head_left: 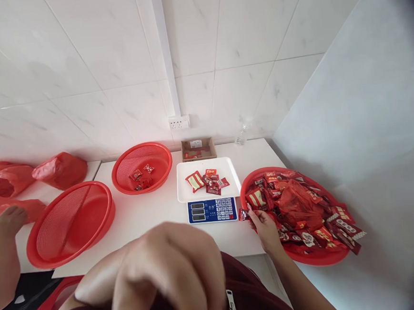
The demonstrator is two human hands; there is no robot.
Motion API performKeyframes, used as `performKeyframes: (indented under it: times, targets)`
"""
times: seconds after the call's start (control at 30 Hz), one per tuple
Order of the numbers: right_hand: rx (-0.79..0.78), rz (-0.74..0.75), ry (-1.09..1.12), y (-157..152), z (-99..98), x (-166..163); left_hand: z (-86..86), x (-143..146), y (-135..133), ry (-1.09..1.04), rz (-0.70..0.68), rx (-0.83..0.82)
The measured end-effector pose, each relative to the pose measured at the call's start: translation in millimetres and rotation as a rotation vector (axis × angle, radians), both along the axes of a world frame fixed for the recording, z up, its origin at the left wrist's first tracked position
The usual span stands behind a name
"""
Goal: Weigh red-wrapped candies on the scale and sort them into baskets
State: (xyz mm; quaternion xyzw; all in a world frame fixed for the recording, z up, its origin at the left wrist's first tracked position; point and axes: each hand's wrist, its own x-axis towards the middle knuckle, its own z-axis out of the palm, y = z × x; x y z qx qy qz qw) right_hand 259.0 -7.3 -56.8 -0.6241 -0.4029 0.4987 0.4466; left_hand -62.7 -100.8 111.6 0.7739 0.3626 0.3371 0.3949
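Close to the camera, my left hand (169,268) is raised in front of my dark red top. Its fingers are bent downward and pressed together, and what they may hold is hidden. My right hand (265,227) is at the left rim of a full red basket (321,259), its fingers closed on a small red snack packet (244,214). Many red and dark red wrapped snacks and a crumpled red plastic bag (300,205) fill that basket. Left of it stands a blue digital scale (211,210), its white tray (184,190) bearing several packets, one with a cream-striped wrapper (195,181).
A red basket (140,148) with a few packets stands behind another red basket (104,220) on the left. Behind the scale are a cardboard box (198,150) and a clear bottle (241,134). At far left, another person's hand (11,220) touches red plastic bags (28,209).
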Motion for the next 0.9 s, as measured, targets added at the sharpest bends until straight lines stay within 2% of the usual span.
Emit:
performKeyframes:
  times: [0.03,0.07,0.1,0.13,0.2,0.3,0.37,0.43,0.57,0.63,0.7,0.9]
  targets:
    - [-0.001,-0.001,0.001,0.4,-0.9,0.4,18.4,8.3,16.6,-0.049,-0.020,0.022]
    - [0.000,-0.001,-0.002,0.6,-1.8,1.0,29.6,15.0,31.6,-0.068,0.048,0.022]
    - [0.000,0.001,-0.006,0.8,-2.6,1.5,32.3,18.8,44.4,-0.033,0.168,-0.008]
    - [0.000,0.005,-0.010,0.9,-3.2,2.1,26.2,18.9,54.8,0.039,0.315,-0.027]
    - [-0.006,0.013,-0.016,1.1,-4.1,3.0,-6.8,7.3,68.7,0.248,0.606,-0.022]
    - [-0.017,0.008,-0.020,1.8,-5.5,3.9,-72.1,-32.0,77.7,0.506,0.829,-0.046]
    - [-0.027,0.000,-0.026,2.4,-6.8,4.1,-102.1,-62.6,81.6,0.623,0.973,-0.066]
    - [-0.035,-0.003,-0.037,3.0,-7.8,3.9,-115.8,-91.1,86.9,0.720,1.143,-0.135]
    - [-0.010,-0.020,-0.092,2.8,-5.6,1.2,-118.1,-140.8,100.8,0.825,1.446,-0.381]
    - [0.003,-0.027,-0.142,2.2,-2.7,-1.1,-119.0,-163.3,107.5,0.814,1.524,-0.485]
    - [0.007,-0.033,-0.178,1.6,-0.1,-3.6,-122.0,-183.2,113.6,0.790,1.546,-0.530]
    - [0.018,-0.063,-0.237,0.0,-1.3,-7.4,-130.6,-219.9,119.4,0.825,1.469,-0.691]
